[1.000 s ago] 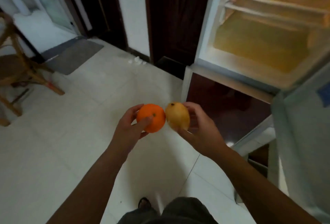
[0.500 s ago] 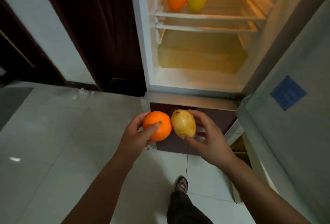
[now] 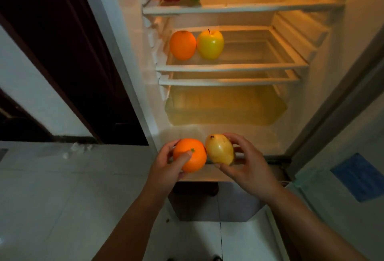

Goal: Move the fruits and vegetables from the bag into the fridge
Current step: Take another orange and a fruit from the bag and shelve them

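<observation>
Closer now to the fridge (image 3: 135, 86): your left grip (image 3: 164, 167) clasps the orange (image 3: 190, 154), your right grip (image 3: 249, 167) the yellow fruit (image 3: 220, 152).

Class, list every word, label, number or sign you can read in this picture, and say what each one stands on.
No text can be read anywhere.
The blue sticker on the fridge door: too blurred to tell whether it bears writing.
The held orange and the held yellow fruit: no print shows.
</observation>
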